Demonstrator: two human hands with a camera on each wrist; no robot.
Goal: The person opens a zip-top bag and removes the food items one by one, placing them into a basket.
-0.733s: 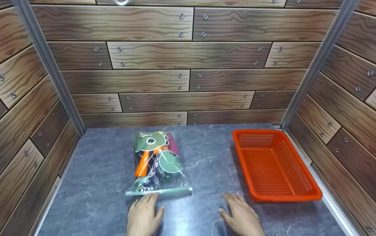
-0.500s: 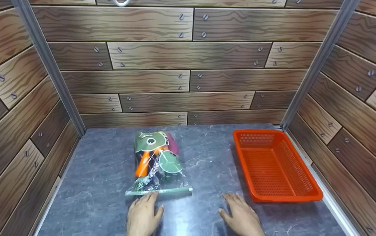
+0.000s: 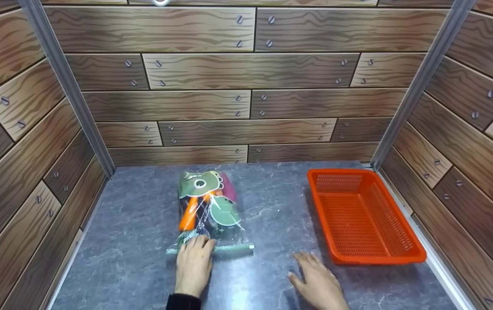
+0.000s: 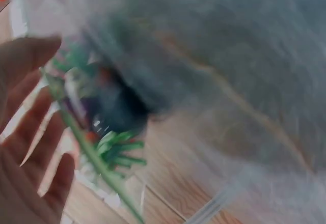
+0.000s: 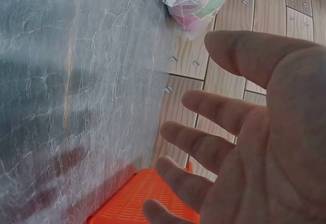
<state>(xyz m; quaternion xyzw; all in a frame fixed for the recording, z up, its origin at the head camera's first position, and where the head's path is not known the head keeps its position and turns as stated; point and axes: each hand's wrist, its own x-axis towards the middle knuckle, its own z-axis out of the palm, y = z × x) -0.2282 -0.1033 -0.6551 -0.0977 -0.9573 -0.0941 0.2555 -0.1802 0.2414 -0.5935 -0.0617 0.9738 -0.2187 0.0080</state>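
Observation:
A clear zip bag (image 3: 223, 213) lies left of centre on the grey table. Inside it show green pieces with printed eyes, orange handles and a purple piece. Its green closure strip (image 3: 235, 248) faces me. My left hand (image 3: 194, 265) reaches over that strip, fingers over the bag's near end; the left wrist view shows its fingers (image 4: 51, 132) spread and lightly bent beside the strip, contact unclear. My right hand (image 3: 318, 280) is above the table between the bag and a red-orange basket (image 3: 358, 219), holding nothing. Its fingers (image 5: 198, 142) are spread in the right wrist view.
The basket is perforated, with nothing visible in it, and stands at the right near the side wall. Wood-patterned panels (image 3: 246, 71) enclose the back and both sides, with grey metal posts (image 3: 78, 94) at the corners. A white hook (image 3: 160, 2) shows at the top.
My left hand has moved forward and slightly right, from just short of the bag's strip to over it, and a dark sleeve now shows. The right hand stays in place.

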